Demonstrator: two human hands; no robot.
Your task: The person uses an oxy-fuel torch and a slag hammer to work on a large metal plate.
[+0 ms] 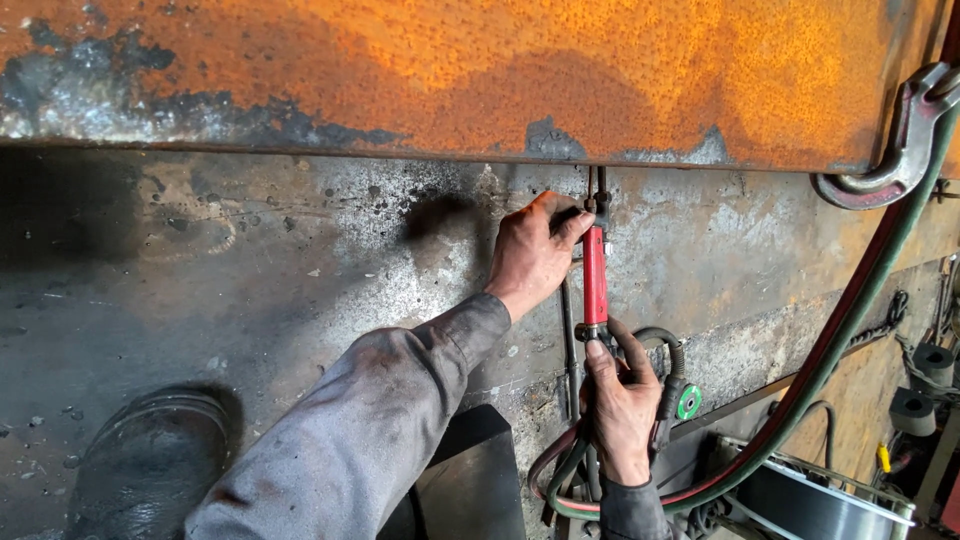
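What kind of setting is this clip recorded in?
Most likely a metal fabrication or welding workshop. A large rusty steel plate stands over a scorched steel surface, both hands hold a red gas torch fed by red and green hoses, and a heavy lifting hook hangs nearby.

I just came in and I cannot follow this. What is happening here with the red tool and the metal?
A person holds a red cutting torch with both hands. The left hand steadies the torch's upper end against the grey steel plate, just below a rusty orange plate. The right hand grips the lower end, where red and green hoses join it. No flame is visible. A dark boot stands at lower left, and a steel hook hangs at upper right.
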